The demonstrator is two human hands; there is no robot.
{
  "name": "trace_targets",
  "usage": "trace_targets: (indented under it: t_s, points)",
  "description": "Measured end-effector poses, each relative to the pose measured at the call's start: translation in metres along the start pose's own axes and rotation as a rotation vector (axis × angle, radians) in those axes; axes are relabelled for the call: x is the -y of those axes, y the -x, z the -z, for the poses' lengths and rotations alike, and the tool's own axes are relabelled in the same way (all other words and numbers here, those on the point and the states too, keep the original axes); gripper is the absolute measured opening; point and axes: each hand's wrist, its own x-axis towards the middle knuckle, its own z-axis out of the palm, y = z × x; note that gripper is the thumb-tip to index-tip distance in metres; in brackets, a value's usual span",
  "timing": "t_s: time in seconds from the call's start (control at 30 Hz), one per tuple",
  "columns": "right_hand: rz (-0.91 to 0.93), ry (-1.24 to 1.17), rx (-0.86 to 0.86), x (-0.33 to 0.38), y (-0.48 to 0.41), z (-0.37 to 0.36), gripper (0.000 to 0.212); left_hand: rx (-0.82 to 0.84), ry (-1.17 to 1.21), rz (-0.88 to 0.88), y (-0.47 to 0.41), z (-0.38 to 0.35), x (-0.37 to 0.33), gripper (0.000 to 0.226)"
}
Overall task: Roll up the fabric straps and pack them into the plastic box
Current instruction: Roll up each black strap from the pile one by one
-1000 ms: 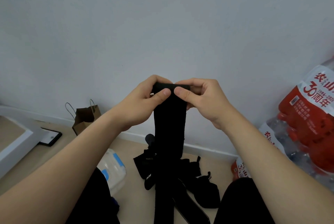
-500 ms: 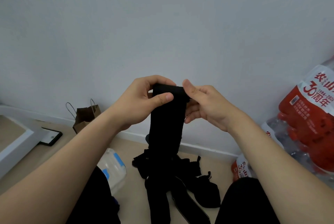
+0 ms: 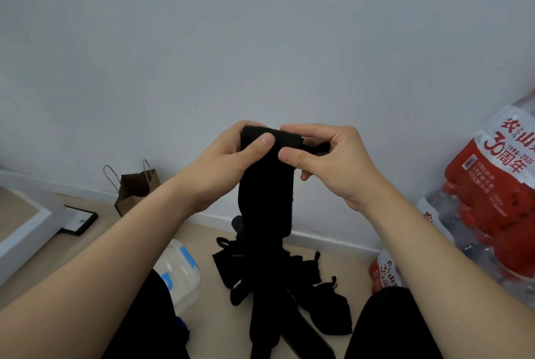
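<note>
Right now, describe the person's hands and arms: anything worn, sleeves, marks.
The left hand and right hand are bare: no gloves, rings or watch in view. The left forearm and right forearm are uncovered to the frame edge, no sleeves showing. Thumbnails are short, unpainted.

strap (image 3: 266,185): black | box (image 3: 182,271): clear, blue clips | bag (image 3: 136,187): brown | bottle pack (image 3: 492,185): red-white

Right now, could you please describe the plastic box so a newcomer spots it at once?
Find the pile of black straps on the floor. Just left of it lies the plastic box. Unlike them, it is clear with blue latches.
</note>
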Motion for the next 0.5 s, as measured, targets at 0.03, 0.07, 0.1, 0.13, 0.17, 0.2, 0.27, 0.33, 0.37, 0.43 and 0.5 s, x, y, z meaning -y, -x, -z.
trace_targets:
  t_s: [0.03,0.07,0.1,0.13,0.17,0.2,0.27,0.33,0.37,0.43,0.5]
  points:
    - [-0.023,-0.075,0.026,0.0002,0.0001,0.0010,0.031,-0.012,0.054,0.010,-0.0004,-0.0003,0.0005,0.038]
    - [-0.057,-0.158,0.064,0.0007,-0.0001,0.0025,0.031,-0.010,0.105,0.016,-0.0002,-0.0009,0.0001,0.039]
    - [-0.091,-0.215,0.097,0.0009,-0.0006,0.0041,0.035,-0.003,0.150,0.020,0.0001,-0.0017,-0.0008,0.041]
    - [-0.119,-0.230,0.113,0.0013,-0.0010,0.0053,0.041,0.009,0.185,0.021,0.0003,-0.0022,-0.0019,0.043]
    - [-0.130,-0.219,0.112,0.0008,-0.0016,0.0063,0.043,0.026,0.210,0.025,0.0002,-0.0025,-0.0025,0.044]
    - [-0.125,-0.204,0.102,-0.0001,-0.0022,0.0074,0.042,0.045,0.227,0.032,0.0000,-0.0024,-0.0029,0.043]
    - [-0.093,-0.188,0.083,-0.0024,-0.0027,0.0089,0.035,0.079,0.248,0.055,-0.0001,-0.0018,-0.0009,0.037]
    - [-0.063,-0.157,0.060,-0.0028,-0.0022,0.0093,0.030,0.084,0.209,0.082,0.0003,-0.0013,0.0007,0.035]
    - [-0.052,-0.135,0.051,-0.0037,-0.0021,0.0099,0.030,0.077,0.153,0.087,0.0001,-0.0009,0.0011,0.033]
    - [-0.053,-0.144,0.059,-0.0044,-0.0022,0.0102,0.032,0.057,0.053,0.052,-0.0009,0.0006,0.0017,0.028]
    - [-0.098,-0.259,0.102,-0.0018,-0.0018,0.0090,0.033,0.036,0.045,-0.017,-0.0017,0.0015,0.0017,0.028]
